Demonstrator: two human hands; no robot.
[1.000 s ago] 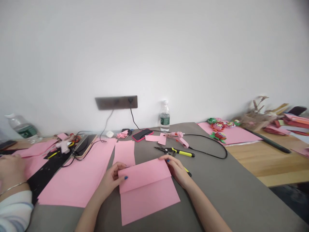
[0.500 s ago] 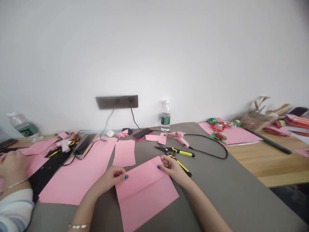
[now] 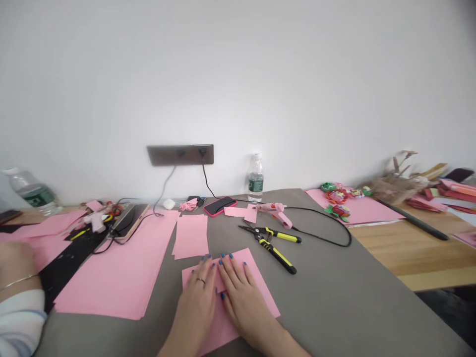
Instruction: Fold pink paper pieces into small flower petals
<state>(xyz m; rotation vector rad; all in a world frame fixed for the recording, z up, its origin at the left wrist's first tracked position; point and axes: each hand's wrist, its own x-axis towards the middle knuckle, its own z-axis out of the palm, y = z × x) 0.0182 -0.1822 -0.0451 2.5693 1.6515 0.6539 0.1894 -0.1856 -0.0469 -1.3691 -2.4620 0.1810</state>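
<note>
At the left, large pink sheets (image 3: 119,277) lie stacked; smaller pink pieces (image 3: 191,235) sit just beside them. The left hand (image 3: 199,297) lies flat, fingers extended, gripping nothing, on a sheet of paper (image 3: 222,326) atop the gray table (image 3: 353,297). The right hand (image 3: 241,295), equally flat and ungripping, covers its other side. Pliers (image 3: 256,232) rest farther right, handles spread.

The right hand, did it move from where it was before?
Yes: the right hand moved left and nearer the person, away from the pliers.
</note>
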